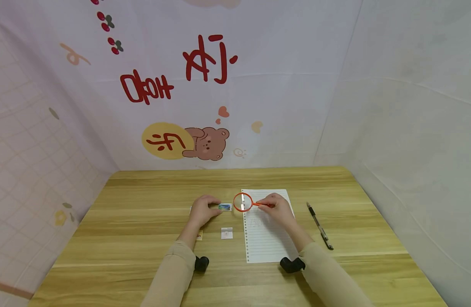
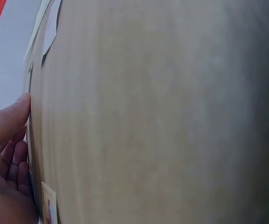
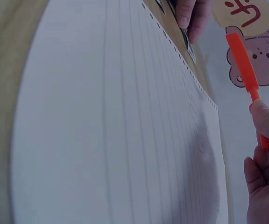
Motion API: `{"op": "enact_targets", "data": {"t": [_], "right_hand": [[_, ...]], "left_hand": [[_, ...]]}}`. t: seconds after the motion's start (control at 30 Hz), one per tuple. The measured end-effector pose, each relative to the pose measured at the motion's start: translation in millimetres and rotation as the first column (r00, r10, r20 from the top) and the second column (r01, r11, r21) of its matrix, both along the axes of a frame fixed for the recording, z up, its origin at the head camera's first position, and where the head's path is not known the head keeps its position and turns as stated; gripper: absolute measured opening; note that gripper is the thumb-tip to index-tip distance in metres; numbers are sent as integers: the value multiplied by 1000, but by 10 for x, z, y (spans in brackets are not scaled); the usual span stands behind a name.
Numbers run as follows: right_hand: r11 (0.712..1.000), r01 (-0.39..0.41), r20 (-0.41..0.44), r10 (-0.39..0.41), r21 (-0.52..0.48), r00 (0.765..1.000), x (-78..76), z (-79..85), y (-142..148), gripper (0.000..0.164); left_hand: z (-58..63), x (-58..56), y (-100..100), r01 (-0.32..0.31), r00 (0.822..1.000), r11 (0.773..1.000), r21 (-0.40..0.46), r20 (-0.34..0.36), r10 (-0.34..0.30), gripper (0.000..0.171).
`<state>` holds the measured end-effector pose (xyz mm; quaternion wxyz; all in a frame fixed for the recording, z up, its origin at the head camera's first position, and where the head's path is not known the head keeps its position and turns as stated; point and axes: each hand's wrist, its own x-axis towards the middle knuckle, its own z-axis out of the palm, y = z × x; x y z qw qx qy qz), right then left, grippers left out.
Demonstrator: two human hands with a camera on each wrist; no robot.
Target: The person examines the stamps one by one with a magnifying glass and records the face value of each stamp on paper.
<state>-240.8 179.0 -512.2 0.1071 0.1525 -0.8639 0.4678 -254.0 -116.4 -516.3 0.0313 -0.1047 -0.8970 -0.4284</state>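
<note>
My right hand (image 1: 277, 208) pinches the handle of an orange-red magnifying glass (image 1: 252, 204), also seen edge-on as a magnifying glass (image 3: 242, 63) in the right wrist view. Its round lens is raised over the left edge of a lined loose-leaf sheet (image 1: 266, 247). To the left, a small blue-green stamp (image 1: 225, 207) with a pale border lies on the table. My left hand (image 1: 203, 210) holds that stamp at its left side, thumb and forefinger at its edges. In the left wrist view the thumb (image 2: 13, 116) reaches down to the tabletop.
Nearer me lie a pale stamp (image 1: 227, 233) and a yellowish stamp (image 1: 199, 236), the latter partly behind my left wrist. Another white edge shows beside the left hand. Right of the sheet, which bears faint handwriting, lies a black pen (image 1: 319, 226). Behind the table (image 1: 143, 187) hangs a printed curtain.
</note>
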Motion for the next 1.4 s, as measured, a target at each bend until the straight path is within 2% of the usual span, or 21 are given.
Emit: {"op": "enact_targets", "data": {"t": [0.23,0.57,0.73,1.03,1.4], "right_hand": [[1000,10,14,-10,17,1000,-38,-73,-264,10],[995,-15,-73,22,98,997,-74,-76,-499,10],[995,-3,-99,13,96,995,-80,-42,-546,11],[994,-9,-53,15,109,998,-95,-44,-572,10],[992,-10,-65,19,127,998,-88,-55,-597,10]], "left_hand": [[-13,-2,-8,16,1000,1000,-4,-10,-16,31],[13,-8,-7,22,999,1000,1,-32,-22,31],[24,-6,-5,15,1000,1000,1,-25,-15,30],[31,-7,-12,25,999,1000,-18,-27,-26,29],[37,7,-11,23,1000,1000,-4,-6,-23,33]]}}
